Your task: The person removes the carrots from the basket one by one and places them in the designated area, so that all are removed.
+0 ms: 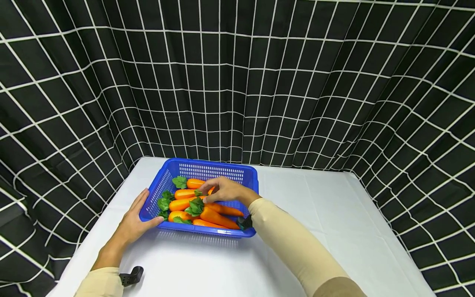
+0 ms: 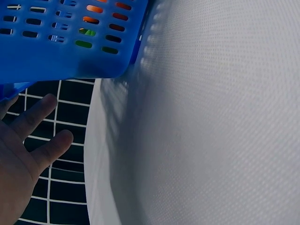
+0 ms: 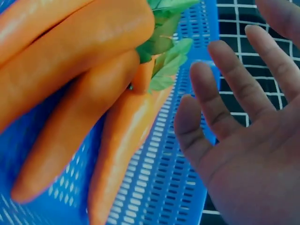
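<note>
A blue basket (image 1: 208, 171) with slotted walls sits on the white counter (image 1: 334, 214), toward its far left part, and holds a heap of orange carrots (image 1: 215, 216) with green leafy tops (image 1: 194, 206). The carrots lie roughly side by side, leaves toward the left of the basket, tips toward its right.

The right hand (image 1: 224, 189) hovers inside the basket above the far carrots. Its fingers (image 3: 211, 105) are spread and only gently bent, closed on nothing; in the right wrist view they stand apart from the carrots, with the basket's mesh floor showing between. Whether a fingertip brushes a carrot in the head view cannot be told.

The left hand (image 1: 133, 220) lies against the basket's near left corner, palm toward the wall. Its fingers (image 2: 44, 110) are straight and slightly parted along the outside of the wall, while the thumb reaches along the near rim; it steadies rather than grips.

Both forearms wear beige sleeves (image 1: 293, 243), each with a small black camera mount (image 1: 130, 276) at the wrist. A black curtain (image 1: 237, 82) with a white grid hangs behind and around the counter.
</note>
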Motion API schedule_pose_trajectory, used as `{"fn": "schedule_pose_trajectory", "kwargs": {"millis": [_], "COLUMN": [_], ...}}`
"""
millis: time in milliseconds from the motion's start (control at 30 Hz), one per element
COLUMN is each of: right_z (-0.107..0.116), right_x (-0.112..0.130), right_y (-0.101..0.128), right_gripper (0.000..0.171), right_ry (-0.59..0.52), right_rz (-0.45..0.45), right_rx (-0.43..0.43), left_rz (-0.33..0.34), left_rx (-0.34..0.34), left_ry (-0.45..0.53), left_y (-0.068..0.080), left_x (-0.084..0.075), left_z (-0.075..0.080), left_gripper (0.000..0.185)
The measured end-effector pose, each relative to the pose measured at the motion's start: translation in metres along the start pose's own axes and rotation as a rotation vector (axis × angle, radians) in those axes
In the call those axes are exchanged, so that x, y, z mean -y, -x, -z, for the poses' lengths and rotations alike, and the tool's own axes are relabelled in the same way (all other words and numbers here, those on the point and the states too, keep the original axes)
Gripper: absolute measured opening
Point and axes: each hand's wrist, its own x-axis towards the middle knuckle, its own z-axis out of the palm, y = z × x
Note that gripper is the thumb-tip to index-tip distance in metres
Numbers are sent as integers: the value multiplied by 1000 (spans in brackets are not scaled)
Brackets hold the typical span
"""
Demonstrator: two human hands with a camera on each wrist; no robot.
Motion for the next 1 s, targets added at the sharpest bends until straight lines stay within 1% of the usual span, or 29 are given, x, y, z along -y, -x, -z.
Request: {"fn": "schedule_pose_trajectory", "kwargs": {"millis": [167, 400, 567, 833, 1000], "right_z": [-7, -22, -27, -26, -26], "right_x": [-6, -15, -21, -19, -15], "right_y": [-4, -3, -5, -9, -10], "right_gripper": [36, 34, 28, 18, 15], "right_ry": [54, 115, 139, 197, 238], "right_rz": [-16, -90, -133, -113, -108], "right_rx": [54, 109, 135, 138, 171], "left_rz": [2, -14, -27, -32, -38], "left_rx": [-4, -7, -13, -14, -13], "left_ry": [4, 13, 7, -14, -10], "left_y": [4, 8, 8, 3, 2], "left_x": [2, 3, 2, 0, 1], "left_z": [-3, -6, -6, -2, -1], "left_gripper": [102, 101, 100, 101, 101]}}
